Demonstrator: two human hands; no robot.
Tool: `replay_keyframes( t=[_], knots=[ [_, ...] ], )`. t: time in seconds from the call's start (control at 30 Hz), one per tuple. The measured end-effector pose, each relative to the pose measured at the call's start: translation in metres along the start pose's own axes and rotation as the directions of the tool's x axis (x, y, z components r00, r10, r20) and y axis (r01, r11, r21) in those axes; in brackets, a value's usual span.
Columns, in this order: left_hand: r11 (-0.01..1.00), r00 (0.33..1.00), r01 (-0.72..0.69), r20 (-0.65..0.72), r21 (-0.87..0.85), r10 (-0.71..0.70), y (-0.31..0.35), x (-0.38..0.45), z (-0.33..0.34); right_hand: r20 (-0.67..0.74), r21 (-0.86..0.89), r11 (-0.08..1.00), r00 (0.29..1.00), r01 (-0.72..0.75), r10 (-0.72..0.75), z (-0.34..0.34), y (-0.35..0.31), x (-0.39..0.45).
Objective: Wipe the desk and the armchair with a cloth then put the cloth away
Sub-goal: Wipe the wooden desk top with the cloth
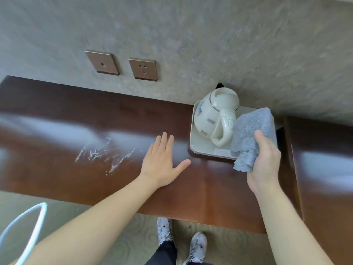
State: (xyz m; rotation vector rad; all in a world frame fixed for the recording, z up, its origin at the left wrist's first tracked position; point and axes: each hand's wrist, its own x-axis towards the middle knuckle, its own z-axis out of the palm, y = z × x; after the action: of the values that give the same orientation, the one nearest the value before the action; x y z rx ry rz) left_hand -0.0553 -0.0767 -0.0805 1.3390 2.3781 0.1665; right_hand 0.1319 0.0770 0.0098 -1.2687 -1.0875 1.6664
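The dark brown wooden desk (76, 178) runs along the wall, with white smears (103, 155) on its top left of centre. My left hand (162, 161) lies flat on the desk, fingers spread, just right of the smears. My right hand (265, 161) grips a folded grey-blue cloth (250, 134) and holds it up over the right part of a white tray. No armchair is in view.
A cream electric kettle (214, 113) stands on the white tray (202, 148) at the desk's back right. Two bronze wall sockets (143, 68) sit above the desk. A darker cabinet (324, 159) adjoins on the right. A white tube (30, 226) curves at lower left.
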Motion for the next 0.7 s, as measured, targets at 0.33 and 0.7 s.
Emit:
replay_keyframes(
  t=[0.33,0.7],
  knots=[
    [0.967,0.967,0.250,-0.061,0.058,-0.246,-0.080,-0.115,-0.023,0.232,0.075,0.996,0.972,-0.055,0.036,0.073,0.023,-0.073],
    [0.942,0.942,0.335,-0.015,-0.003,-0.335,-0.199,-0.152,-0.023,0.213,0.024,0.978,0.957,-0.208,0.198,0.145,0.082,-0.119]
  ],
)
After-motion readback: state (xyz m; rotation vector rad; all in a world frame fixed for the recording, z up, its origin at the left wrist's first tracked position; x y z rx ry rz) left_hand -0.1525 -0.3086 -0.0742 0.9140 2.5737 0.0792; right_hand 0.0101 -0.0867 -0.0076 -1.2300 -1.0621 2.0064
